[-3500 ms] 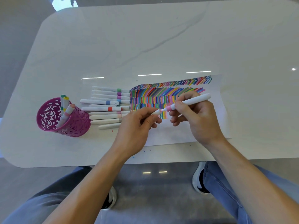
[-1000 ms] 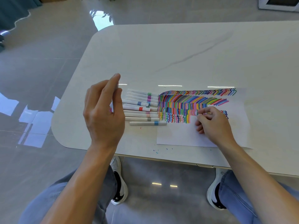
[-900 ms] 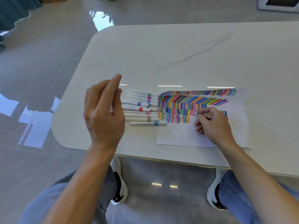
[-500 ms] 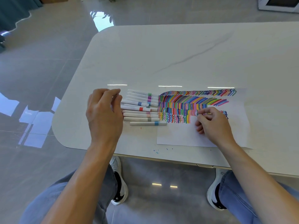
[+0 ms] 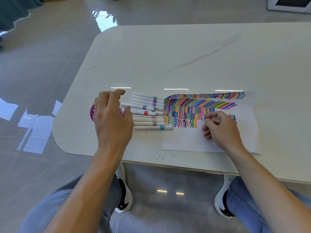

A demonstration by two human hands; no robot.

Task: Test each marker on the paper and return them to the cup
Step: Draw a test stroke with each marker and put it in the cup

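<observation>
**Left hand over the cup, right hand on the paper**

The left hand (image 5: pixel 112 118) hovers with fingers loosely spread, holding nothing, and hides most of the purple cup (image 5: pixel 92 113). The cup stands on the white surface (image 5: pixel 168 56) at 9 o'clock from the row of markers (image 5: pixel 148 113). The paper (image 5: pixel 185 140) lies at 3 o'clock from that row. The right hand (image 5: pixel 218 128) rests curled on it, and I cannot tell whether it holds a marker.

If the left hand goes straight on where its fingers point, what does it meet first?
Probably nothing: the left hand hovers over the cup, fingers aimed at the far table edge. The markers lie right of that line; height is unclear.
</observation>
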